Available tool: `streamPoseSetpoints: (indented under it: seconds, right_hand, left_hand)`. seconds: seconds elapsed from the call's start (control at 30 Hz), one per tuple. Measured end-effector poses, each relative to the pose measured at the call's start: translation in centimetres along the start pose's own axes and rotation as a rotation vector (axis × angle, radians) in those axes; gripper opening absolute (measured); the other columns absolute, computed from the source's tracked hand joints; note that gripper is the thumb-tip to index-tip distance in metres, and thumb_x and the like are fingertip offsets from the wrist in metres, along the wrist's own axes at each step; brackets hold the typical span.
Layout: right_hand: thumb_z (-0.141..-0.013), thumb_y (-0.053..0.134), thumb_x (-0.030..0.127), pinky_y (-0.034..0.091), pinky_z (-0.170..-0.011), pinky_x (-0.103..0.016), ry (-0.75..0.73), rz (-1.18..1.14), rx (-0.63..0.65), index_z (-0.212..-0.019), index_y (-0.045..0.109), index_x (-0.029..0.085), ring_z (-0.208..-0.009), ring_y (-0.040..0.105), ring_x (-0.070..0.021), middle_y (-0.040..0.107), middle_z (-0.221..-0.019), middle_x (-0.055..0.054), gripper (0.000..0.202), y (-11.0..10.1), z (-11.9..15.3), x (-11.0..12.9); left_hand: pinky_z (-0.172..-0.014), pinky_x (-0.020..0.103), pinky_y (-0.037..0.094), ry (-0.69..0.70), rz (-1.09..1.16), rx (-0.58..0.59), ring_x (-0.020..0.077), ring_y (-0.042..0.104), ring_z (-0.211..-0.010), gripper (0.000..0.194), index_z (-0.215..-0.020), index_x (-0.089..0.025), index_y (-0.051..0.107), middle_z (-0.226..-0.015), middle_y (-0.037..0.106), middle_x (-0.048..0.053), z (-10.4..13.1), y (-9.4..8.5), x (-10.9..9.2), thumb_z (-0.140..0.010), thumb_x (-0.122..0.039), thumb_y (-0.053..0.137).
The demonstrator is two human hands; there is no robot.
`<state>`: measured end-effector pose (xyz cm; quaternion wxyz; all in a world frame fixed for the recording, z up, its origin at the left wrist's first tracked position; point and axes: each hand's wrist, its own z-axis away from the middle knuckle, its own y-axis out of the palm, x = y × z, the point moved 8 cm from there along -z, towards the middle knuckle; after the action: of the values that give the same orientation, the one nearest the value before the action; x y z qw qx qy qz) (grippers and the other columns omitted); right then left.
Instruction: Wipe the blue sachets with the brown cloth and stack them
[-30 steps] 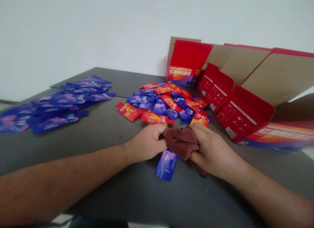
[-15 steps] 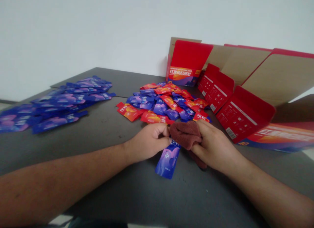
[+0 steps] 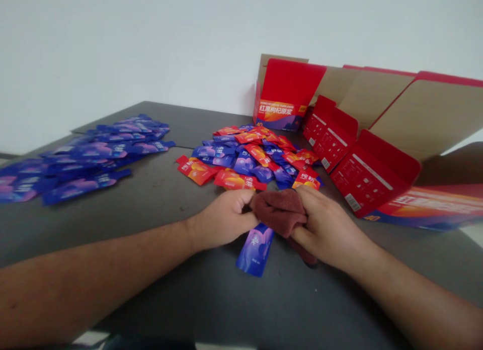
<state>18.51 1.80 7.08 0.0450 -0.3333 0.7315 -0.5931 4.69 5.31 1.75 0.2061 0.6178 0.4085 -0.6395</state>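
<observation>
My left hand (image 3: 228, 216) is closed, its thumb and fingers pinching the upper end of a blue sachet (image 3: 256, 252). The sachet hangs down toward me, with its lower half showing and its top covered by a folded brown cloth (image 3: 281, 211). My right hand (image 3: 326, 222) is wrapped round that cloth and presses it over the sachet's upper part. Just beyond both hands lies a mixed pile of red sachets (image 3: 196, 170) and blue sachets (image 3: 243, 163).
A long heap of blue sachets (image 3: 94, 151) lies at the left of the dark table (image 3: 158, 199). At the right, open red cartons (image 3: 373, 174) stand with flaps raised, and another open carton (image 3: 281, 113) stands at the back near the white wall (image 3: 132, 43).
The cloth has shifted slightly left and down over the sachet, hiding more of its upper print. Both hands keep their hold; the whole view has moved a little.
</observation>
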Motion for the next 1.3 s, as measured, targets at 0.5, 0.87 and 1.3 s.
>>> streamPoseSetpoints:
  seconds: [0.5, 0.87, 1.3]
  right_hand:
    - [-0.084, 0.063, 0.015, 0.047, -0.072, -0.032, -0.150, 0.061, 0.043, -0.094, 0.054, 0.020, -0.086, 0.057, -0.0212, 0.059, -0.094, -0.004, 0.014, 0.8, 0.8, 2.8]
    - [-0.088, 0.065, 0.020, 0.049, -0.077, -0.035, -0.186, 0.110, 0.080, -0.101, 0.059, 0.018, -0.091, 0.059, -0.0237, 0.062, -0.099, -0.007, 0.015, 1.5, 1.0, 3.2]
    - [-0.092, 0.063, 0.024, 0.050, -0.082, -0.037, -0.264, 0.046, 0.172, -0.113, 0.062, 0.020, -0.098, 0.059, -0.0243, 0.064, -0.106, -0.007, 0.021, 2.1, 1.4, 4.3]
  left_hand:
    - [-0.059, 0.023, 0.042, -0.106, 0.019, -0.264, 0.0115, 0.051, -0.066, 0.017, -0.077, -0.018, 0.058, -0.071, 0.058, -0.002, 0.2, -1.8, 0.9, -0.088, -0.030, 0.063]
    - [-0.058, 0.024, 0.038, -0.094, 0.065, -0.296, 0.0103, 0.045, -0.065, 0.017, -0.075, -0.018, 0.052, -0.071, 0.052, -0.003, 0.1, -1.8, 1.3, -0.088, -0.026, 0.061]
    - [-0.061, 0.025, 0.038, -0.060, -0.051, -0.308, 0.0114, 0.046, -0.065, 0.018, -0.075, -0.018, 0.054, -0.071, 0.052, -0.003, 0.2, -2.1, 0.3, -0.089, -0.027, 0.059]
